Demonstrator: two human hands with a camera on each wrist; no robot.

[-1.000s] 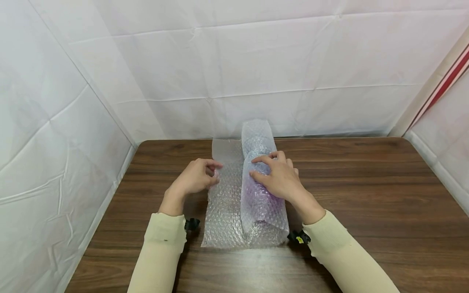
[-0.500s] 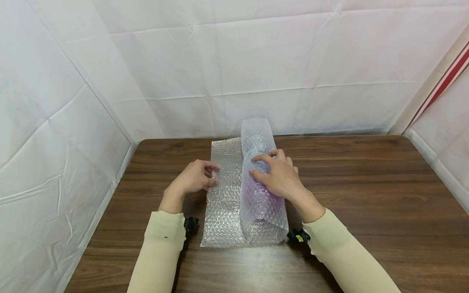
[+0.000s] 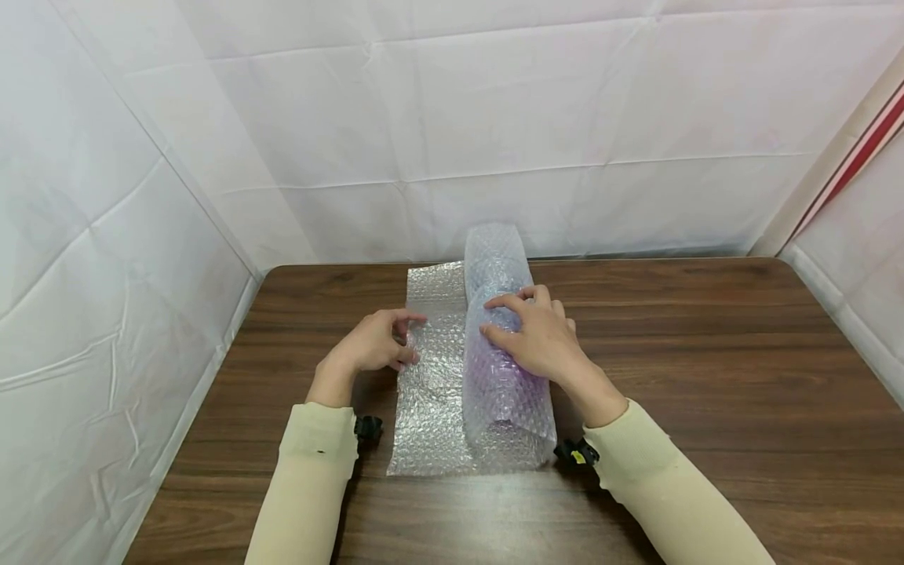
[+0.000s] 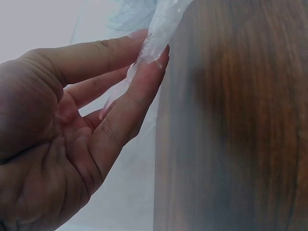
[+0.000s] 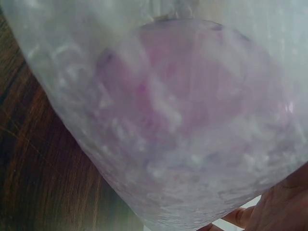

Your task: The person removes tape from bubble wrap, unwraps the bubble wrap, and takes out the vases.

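A sheet of bubble wrap (image 3: 436,392) lies in the middle of the table, its right part wound into a thick roll (image 3: 497,259). Through the layers shows a pinkish-purple object (image 5: 187,91) with a rounded end; the wrap blurs its kind. My left hand (image 3: 374,343) pinches the sheet's left edge. In the left wrist view, the film (image 4: 161,36) passes between its thumb and fingers. My right hand (image 3: 544,337) rests over the roll's top and right side, thumb and index finger spread on the upper surface. Its palm side is hidden in the head view.
The dark wood table (image 3: 692,353) extends on both sides of the wrap. White cloth walls (image 3: 452,125) stand behind it and at the sides, and the roll's far end reaches close to the back cloth. A small black wrist camera (image 3: 369,428) sits at the left cuff.
The flat sheet's far part has shifted slightly and now catches more light, showing its bubbles. The left hand has barely moved at the edge; the right hand and the roll stay in place.
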